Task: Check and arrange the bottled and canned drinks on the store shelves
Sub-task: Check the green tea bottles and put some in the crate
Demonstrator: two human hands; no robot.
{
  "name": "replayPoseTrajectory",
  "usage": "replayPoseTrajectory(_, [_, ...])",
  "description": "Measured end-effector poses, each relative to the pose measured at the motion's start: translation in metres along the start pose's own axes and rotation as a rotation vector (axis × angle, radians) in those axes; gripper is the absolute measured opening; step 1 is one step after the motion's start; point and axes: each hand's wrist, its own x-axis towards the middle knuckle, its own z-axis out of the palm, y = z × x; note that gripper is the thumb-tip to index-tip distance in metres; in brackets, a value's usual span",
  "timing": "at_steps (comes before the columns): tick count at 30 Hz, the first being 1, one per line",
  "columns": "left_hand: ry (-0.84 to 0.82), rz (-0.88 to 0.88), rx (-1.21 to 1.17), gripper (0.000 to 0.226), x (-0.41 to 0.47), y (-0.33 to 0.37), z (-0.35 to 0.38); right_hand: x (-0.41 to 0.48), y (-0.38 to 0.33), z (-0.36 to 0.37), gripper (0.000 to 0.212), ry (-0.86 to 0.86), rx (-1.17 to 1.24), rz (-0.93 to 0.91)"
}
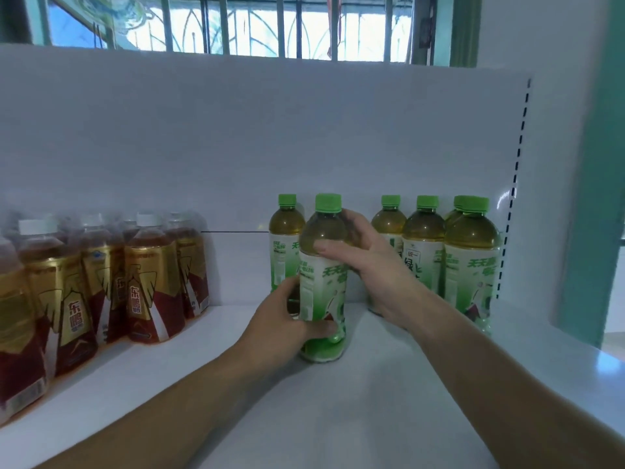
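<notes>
A green-capped green tea bottle [321, 275] stands upright on the white shelf [338, 401], a little in front of the others. My left hand [287, 319] grips its lower part from the left. My right hand [368, 262] holds its upper body from the right, thumb across the front. Another green tea bottle [284, 242] stands just behind it on the left. To the right, by the back panel, stand several more green tea bottles [470, 262].
Several red-and-gold energy drink bottles [148, 279] with white caps fill the shelf's left side. A white back panel [270, 137] rises behind, with a slotted upright [517, 164] at its right end. A barred window [236, 25] is above.
</notes>
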Motion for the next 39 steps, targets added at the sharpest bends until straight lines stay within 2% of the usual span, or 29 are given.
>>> replayPoseTrajectory(5, [0.087, -0.059, -0.022, 0.057, 0.008, -0.007, -0.016, 0.039, -0.010, -0.019, 0.051, 0.285, -0.498, 0.014])
replayPoseTrajectory(11, [0.176, -0.063, 0.001, 0.065, 0.022, -0.020, -0.034, 0.073, -0.029, -0.023, 0.073, 0.205, -1.131, 0.220])
replayPoseTrajectory(14, [0.169, -0.043, 0.030, 0.068, 0.025, -0.021, -0.036, 0.083, -0.035, -0.024, 0.066, 0.202, -1.234, 0.365])
replayPoseTrajectory(18, [0.127, -0.024, 0.034, 0.071, 0.026, -0.020, -0.037, 0.090, -0.038, -0.025, 0.023, 0.190, -1.282, 0.375])
replayPoseTrajectory(20, [0.123, -0.020, 0.045, 0.073, 0.028, -0.021, -0.038, 0.092, -0.038, -0.027, 0.023, 0.177, -1.389, 0.380])
replayPoseTrajectory(22, [0.115, -0.020, 0.056, 0.073, 0.030, -0.022, -0.038, 0.093, -0.039, -0.030, 0.036, 0.207, -1.473, 0.359])
replayPoseTrajectory(26, [0.112, -0.009, 0.096, 0.082, 0.032, -0.022, -0.036, 0.094, -0.032, -0.034, 0.036, 0.223, -1.433, 0.259])
replayPoseTrajectory(28, [0.214, 0.018, 0.138, 0.090, 0.032, -0.018, -0.034, 0.089, -0.028, -0.033, 0.038, 0.221, -1.379, 0.187])
replayPoseTrajectory(29, [0.301, 0.062, 0.169, 0.087, 0.030, -0.013, -0.034, 0.086, -0.029, -0.032, 0.039, 0.231, -1.362, 0.143])
replayPoseTrajectory(31, [0.429, 0.316, 0.226, 0.066, 0.023, 0.000, -0.032, 0.076, -0.033, -0.032, 0.041, 0.261, -1.345, 0.071])
replayPoseTrajectory(33, [0.405, 0.582, 0.224, 0.049, 0.013, 0.013, -0.025, 0.066, -0.045, -0.032, 0.044, 0.304, -1.333, 0.007])
replayPoseTrajectory(34, [0.357, 0.634, 0.201, 0.046, 0.009, 0.017, -0.019, 0.060, -0.053, -0.032, 0.045, 0.323, -1.327, -0.030])
replayPoseTrajectory(36, [0.240, 0.591, 0.115, 0.048, 0.002, 0.028, -0.003, 0.052, -0.072, -0.030, 0.047, 0.367, -1.289, -0.126])
replayPoseTrajectory(39, [0.067, 0.366, 0.062, 0.071, 0.002, 0.044, 0.019, 0.045, -0.097, -0.025, 0.039, 0.430, -1.093, -0.237])
